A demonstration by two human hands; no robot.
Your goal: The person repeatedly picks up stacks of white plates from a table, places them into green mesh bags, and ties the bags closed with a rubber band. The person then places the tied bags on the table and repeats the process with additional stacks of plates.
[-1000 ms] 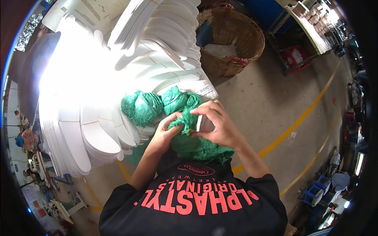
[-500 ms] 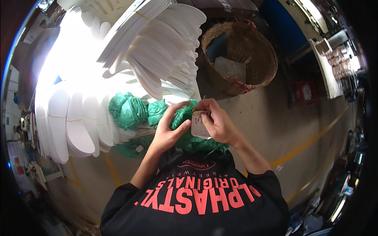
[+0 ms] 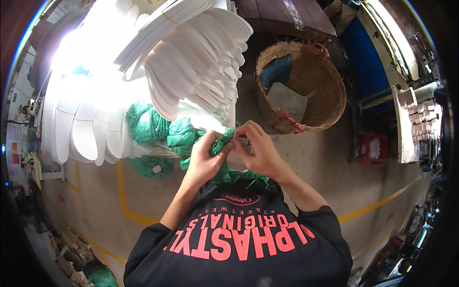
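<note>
My left hand [image 3: 206, 155] is closed, pinching the bunched neck of a green woven sack [image 3: 234, 176] whose frayed lower part hangs against my shirt. Close beside it, my right hand [image 3: 262, 152] is closed with thumb and fingers on a pale tag [image 3: 235, 161] at the sack's neck. The fingertips nearly meet and hide part of the tag and whatever fastens it. To the left, a bundled green cloth [image 3: 152, 125], tied into lumps, lies along the edge of the white-covered table.
Banded stacks of white insole-shaped sheets [image 3: 184, 67] fill the table, with more upright stacks [image 3: 83, 138] at left. A wicker basket [image 3: 330, 103] stands on the floor at right. Another green bundle [image 3: 152, 166] is below the table edge. A red crate [image 3: 373, 150] sits further right.
My hands have come closer together. The left fingers have closed on the sack's neck, and the tag has tilted, its face turning from view. The view has shifted slightly.
</note>
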